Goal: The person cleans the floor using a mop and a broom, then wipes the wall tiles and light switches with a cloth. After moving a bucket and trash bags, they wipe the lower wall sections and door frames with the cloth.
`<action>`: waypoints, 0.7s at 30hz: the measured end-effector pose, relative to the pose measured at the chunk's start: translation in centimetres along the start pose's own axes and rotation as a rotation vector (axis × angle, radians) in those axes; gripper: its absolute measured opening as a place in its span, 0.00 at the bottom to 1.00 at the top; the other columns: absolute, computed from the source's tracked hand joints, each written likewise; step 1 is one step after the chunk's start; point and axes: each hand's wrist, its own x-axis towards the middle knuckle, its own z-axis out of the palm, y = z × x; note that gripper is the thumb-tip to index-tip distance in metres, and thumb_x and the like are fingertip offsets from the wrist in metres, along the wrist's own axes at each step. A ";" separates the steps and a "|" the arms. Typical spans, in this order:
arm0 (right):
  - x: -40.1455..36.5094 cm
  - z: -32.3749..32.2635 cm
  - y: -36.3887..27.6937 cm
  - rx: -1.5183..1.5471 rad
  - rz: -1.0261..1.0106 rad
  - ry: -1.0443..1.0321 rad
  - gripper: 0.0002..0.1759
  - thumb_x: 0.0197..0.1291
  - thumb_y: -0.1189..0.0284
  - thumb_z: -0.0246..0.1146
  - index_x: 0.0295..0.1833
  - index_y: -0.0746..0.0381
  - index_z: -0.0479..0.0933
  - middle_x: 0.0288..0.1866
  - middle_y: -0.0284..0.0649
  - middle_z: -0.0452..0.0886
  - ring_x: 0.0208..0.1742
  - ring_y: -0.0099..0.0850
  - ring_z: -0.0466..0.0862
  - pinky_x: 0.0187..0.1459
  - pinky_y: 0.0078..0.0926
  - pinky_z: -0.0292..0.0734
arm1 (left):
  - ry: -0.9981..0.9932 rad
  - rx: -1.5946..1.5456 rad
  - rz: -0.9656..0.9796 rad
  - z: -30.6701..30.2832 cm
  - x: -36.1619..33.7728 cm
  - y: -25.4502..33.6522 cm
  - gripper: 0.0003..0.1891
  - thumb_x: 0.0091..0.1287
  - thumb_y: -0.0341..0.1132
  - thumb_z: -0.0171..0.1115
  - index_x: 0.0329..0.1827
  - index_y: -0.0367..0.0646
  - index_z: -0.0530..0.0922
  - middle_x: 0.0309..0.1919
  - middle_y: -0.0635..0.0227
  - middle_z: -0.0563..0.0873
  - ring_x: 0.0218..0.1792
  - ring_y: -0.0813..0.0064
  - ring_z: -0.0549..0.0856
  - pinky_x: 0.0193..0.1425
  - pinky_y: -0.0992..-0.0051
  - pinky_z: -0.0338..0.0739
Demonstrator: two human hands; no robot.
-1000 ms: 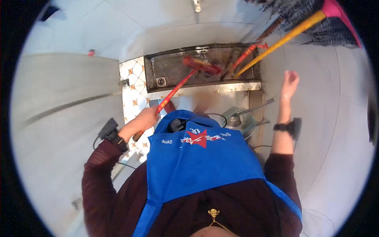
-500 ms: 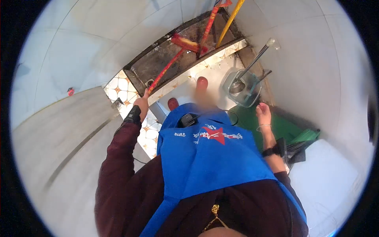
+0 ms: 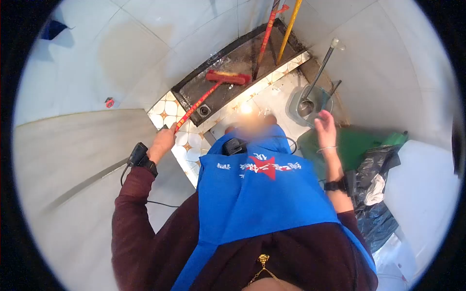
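My left hand (image 3: 162, 145) is closed around the lower end of a red handle with yellow markings. It belongs to a broom (image 3: 228, 77), whose red head with pale bristles rests in a dark, wet trough (image 3: 242, 56) sunk in the floor. A round drain (image 3: 204, 110) sits at the trough's near left end, beside the handle. On the other side, my right hand (image 3: 325, 130) hovers with loosely bent fingers and nothing visible in it. Just beyond it stands a clear, greenish container (image 3: 296, 114) with a long-handled metal ladle (image 3: 307, 107) inside.
A second red pole (image 3: 267, 36) and a yellow pole (image 3: 290, 30) stand upright in the trough's far right end. Patterned tiles (image 3: 167, 109) edge it. At right are a green surface (image 3: 357, 140) and a black plastic bag (image 3: 376, 218). Pale walls enclose the space.
The broom head has been drawn back along the trough, closer to the drain, as my left hand moved left and toward me. My view has shifted, showing more of the black bag.
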 end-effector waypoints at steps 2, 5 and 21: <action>-0.6 -1.3 0.2 0.012 0.032 0.047 0.25 0.56 0.75 0.61 0.59 0.64 0.64 0.54 0.42 0.72 0.48 0.29 0.76 0.51 0.24 0.72 | -0.001 -0.005 -0.030 -1.3 -0.9 2.4 0.29 0.60 0.32 0.52 0.67 0.49 0.59 0.32 0.48 0.82 0.35 0.51 0.83 0.39 0.58 0.77; -1.2 -2.5 1.3 -0.009 0.107 0.057 0.25 0.56 0.75 0.61 0.59 0.64 0.64 0.54 0.42 0.73 0.48 0.28 0.76 0.50 0.25 0.73 | 0.051 -0.015 -0.047 1.4 2.1 5.3 0.30 0.62 0.34 0.49 0.69 0.50 0.54 0.32 0.48 0.82 0.35 0.51 0.83 0.38 0.58 0.77; -9.7 -14.1 1.1 -0.179 0.043 0.183 0.22 0.57 0.78 0.57 0.58 0.66 0.66 0.55 0.43 0.73 0.51 0.32 0.76 0.52 0.27 0.72 | -0.190 0.287 -0.116 4.3 -7.3 -3.7 0.31 0.62 0.30 0.44 0.71 0.53 0.51 0.34 0.49 0.83 0.36 0.50 0.82 0.41 0.56 0.76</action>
